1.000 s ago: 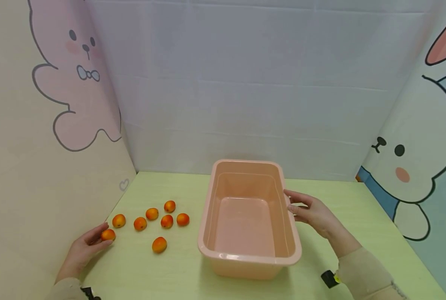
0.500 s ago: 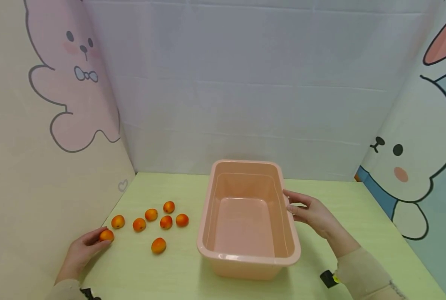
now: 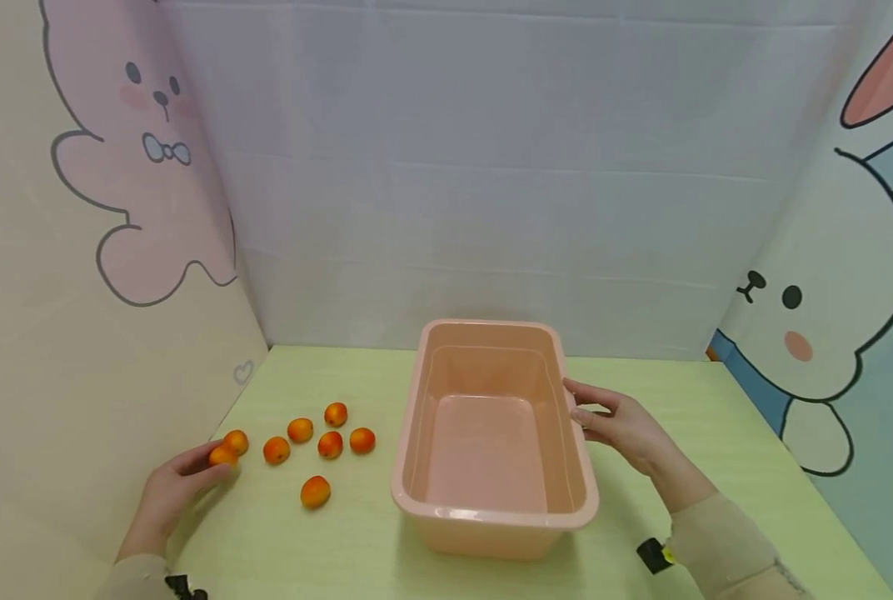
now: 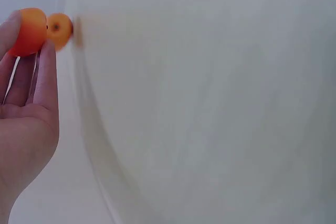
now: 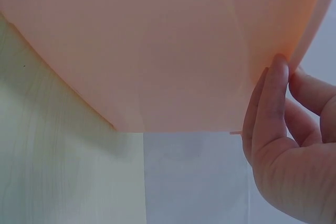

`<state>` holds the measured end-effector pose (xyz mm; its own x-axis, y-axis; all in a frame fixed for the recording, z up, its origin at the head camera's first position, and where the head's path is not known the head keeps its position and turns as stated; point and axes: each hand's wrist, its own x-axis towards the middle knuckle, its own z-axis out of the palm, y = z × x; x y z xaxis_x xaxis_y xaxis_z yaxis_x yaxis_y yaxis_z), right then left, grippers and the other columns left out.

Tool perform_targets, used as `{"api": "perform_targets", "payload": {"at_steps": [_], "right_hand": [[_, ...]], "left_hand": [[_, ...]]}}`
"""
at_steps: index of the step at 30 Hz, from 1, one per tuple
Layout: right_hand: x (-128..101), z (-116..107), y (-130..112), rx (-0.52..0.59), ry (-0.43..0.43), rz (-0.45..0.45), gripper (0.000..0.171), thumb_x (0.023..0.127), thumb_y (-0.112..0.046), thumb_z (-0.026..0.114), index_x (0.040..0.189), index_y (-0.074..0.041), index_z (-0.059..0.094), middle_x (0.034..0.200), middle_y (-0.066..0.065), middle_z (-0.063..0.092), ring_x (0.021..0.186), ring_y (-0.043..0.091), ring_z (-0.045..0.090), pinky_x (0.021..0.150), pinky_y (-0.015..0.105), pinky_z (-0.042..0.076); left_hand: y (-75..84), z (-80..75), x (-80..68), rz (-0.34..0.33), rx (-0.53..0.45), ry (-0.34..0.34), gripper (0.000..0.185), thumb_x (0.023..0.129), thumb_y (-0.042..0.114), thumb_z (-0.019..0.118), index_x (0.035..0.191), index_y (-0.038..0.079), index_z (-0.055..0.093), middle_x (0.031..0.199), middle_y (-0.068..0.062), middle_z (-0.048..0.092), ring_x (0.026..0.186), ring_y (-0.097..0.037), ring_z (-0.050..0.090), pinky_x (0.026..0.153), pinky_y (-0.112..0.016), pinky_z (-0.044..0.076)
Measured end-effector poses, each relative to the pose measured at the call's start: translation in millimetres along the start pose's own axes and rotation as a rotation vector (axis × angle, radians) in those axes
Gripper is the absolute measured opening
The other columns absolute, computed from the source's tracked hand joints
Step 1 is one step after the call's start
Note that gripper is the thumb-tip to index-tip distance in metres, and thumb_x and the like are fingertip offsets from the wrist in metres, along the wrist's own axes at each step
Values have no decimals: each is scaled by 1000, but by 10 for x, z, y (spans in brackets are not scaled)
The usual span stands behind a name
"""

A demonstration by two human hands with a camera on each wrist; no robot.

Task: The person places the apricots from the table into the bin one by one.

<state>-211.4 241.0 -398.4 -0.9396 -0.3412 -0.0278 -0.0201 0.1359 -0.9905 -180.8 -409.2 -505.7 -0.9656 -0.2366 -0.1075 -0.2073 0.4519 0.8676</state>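
— Green tabletop (image 3: 356, 542), cartoon-rabbit walls: what at nine o'clock?
— Left hand (image 3: 169, 496) pinching an orange fruit (image 3: 222, 456).
— And three o'clock?
— Right hand (image 3: 626, 425), fingers relaxed, touching pink tub (image 3: 559, 392) rim.

A tub (image 3: 491, 508) stands on the table (image 3: 701, 467), right of centre, its far end near the back wall (image 3: 491, 208). Left of the tub lie loose fruits (image 3: 330, 444) in a cluster. One fruit (image 3: 315, 492) lies nearer, apart from the cluster. The left hand (image 3: 172, 492) is at the table's left edge, beside the left wall (image 3: 57, 375); the right hand (image 3: 626, 425) is against the tub's right side.
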Motion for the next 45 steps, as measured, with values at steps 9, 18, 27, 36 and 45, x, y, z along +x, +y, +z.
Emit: {"api": "perform_targets", "payload": {"at_steps": [9, 18, 27, 36, 45], "right_hand": [[11, 6, -23, -9, 4, 3, 63, 99, -14, 62, 152, 2, 31, 149, 33, 32, 104, 5, 63, 91, 33, 54], [26, 10, -19, 1, 4, 12, 63, 99, -15, 62, 152, 2, 31, 152, 32, 30, 105, 5, 63, 93, 35, 53], [22, 26, 8, -2, 20, 2, 64, 99, -15, 62, 151, 3, 31, 149, 33, 33, 104, 5, 63, 92, 36, 54], [2, 29, 26, 5, 30, 0, 62, 99, -13, 62, 152, 2, 32, 149, 33, 32, 104, 5, 63, 92, 35, 54], [-10, 40, 15, 32, 21, 8, 64, 100, -14, 61, 152, 2, 29, 149, 33, 31, 104, 5, 63, 93, 34, 53]], "left_hand": [[320, 106, 23, 104, -45, 17, 72, 88, 37, 77, 141, -3, 50, 100, 34, 57, 92, 15, 52, 78, -8, 44], [809, 356, -2, 180, -128, 1, 66, 90, 31, 76, 141, -3, 51, 100, 27, 61, 91, 3, 57, 77, -16, 51], [1305, 730, -70, 269, -104, -49, 58, 90, 24, 76, 138, 0, 56, 126, -13, 63, 100, -3, 58, 81, -16, 51], [1633, 1112, -98, 330, -134, -139, 52, 88, 20, 78, 135, 4, 61, 128, -15, 62, 115, -30, 58, 84, -19, 52], [1923, 1381, -80, 343, -125, -212, 51, 85, 23, 81, 132, 12, 65, 124, -11, 65, 115, -32, 60, 82, -27, 56]]}}
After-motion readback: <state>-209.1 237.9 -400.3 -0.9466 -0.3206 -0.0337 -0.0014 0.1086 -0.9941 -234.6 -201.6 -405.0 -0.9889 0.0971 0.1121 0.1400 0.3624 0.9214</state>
